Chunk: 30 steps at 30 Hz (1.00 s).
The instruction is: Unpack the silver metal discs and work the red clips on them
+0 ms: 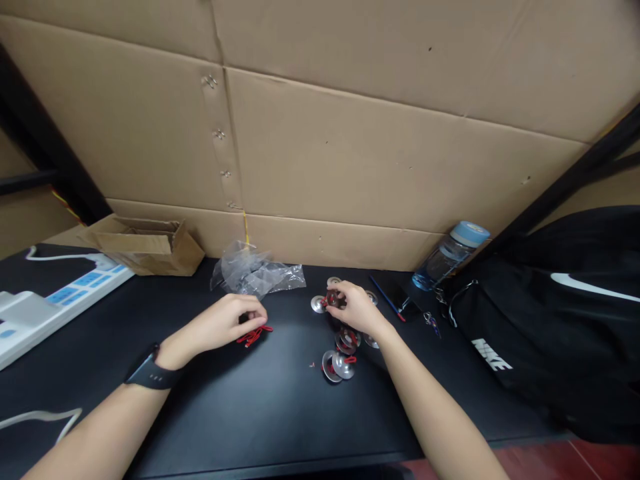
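My left hand [233,321] is closed, thumb and fingertips together, just above a small bundle of red cords [254,336] on the black table. Whether a cord is between its fingertips is hidden. My right hand [357,308] pinches a small metal finger cymbal [334,299] between thumb and fingers. Close to it lies another shiny finger cymbal [318,305] with red cord. Below the right hand, more cymbals [347,340] sit in a cluster, and a pair of silver cymbals [343,365] with a red loop lies nearest me. Others are partly covered by the right hand.
Crumpled clear plastic bags [255,270] and an open cardboard box [150,247] stand at the back left, beside a white power strip [75,297]. To the right are a blue pen [386,297], a water bottle [450,257], keys [431,323] and a black bag [550,333].
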### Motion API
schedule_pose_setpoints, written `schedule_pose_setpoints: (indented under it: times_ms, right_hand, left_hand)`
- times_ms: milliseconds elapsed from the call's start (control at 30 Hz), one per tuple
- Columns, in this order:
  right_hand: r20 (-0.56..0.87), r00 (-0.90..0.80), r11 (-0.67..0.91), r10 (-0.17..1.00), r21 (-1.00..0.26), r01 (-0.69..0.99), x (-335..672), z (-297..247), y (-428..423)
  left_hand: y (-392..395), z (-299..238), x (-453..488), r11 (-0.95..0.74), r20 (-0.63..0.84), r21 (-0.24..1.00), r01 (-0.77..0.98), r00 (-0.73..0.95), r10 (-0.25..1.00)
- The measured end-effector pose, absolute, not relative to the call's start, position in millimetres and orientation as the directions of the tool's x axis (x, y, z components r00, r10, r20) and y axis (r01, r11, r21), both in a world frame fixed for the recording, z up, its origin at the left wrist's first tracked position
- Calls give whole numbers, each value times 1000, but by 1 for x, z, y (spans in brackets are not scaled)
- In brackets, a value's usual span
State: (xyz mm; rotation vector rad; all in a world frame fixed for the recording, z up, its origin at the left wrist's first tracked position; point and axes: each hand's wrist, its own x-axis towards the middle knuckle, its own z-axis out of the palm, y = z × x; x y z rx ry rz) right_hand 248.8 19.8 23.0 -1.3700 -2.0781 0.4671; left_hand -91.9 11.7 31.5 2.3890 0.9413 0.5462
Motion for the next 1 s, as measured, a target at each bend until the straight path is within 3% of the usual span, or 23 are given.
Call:
schedule_pose_setpoints:
  times_ms: [100, 200, 267, 367, 667, 767, 867, 1000]
  right_hand:
    - [324, -163, 362, 932, -862, 355, 229, 31, 8]
    - [274, -180, 267, 945, -962, -61, 204, 40, -9]
    - [241, -213, 206, 947, -963, -173, 189, 43, -18]
    - [202, -265, 152, 943, -969, -197, 176, 41, -25]
    - [311, -313, 324, 897, -946, -13, 173, 40, -28]
    - [409, -192, 450, 892, -840, 303, 199, 41, -2]
    - [447, -43, 363, 893, -661, 657, 235, 32, 38]
    - [332, -64, 244, 941, -535, 809, 267, 8, 74]
  left_hand:
    - [-5, 34, -64, -526, 197, 736, 427, 607, 770]
    - [-19, 30, -41, -494, 299, 785, 374, 469, 831]
    - [-23, 27, -32, -477, 336, 810, 342, 395, 855]
    - [-26, 24, -29, -453, 362, 826, 335, 300, 883]
    - [-24, 27, -36, -482, 368, 734, 478, 317, 874]
    - [-10, 30, -58, -549, 343, 589, 593, 432, 834]
    - [6, 29, -86, -631, 186, 466, 621, 628, 756]
    - [17, 24, -106, -641, 61, 397, 657, 678, 733]
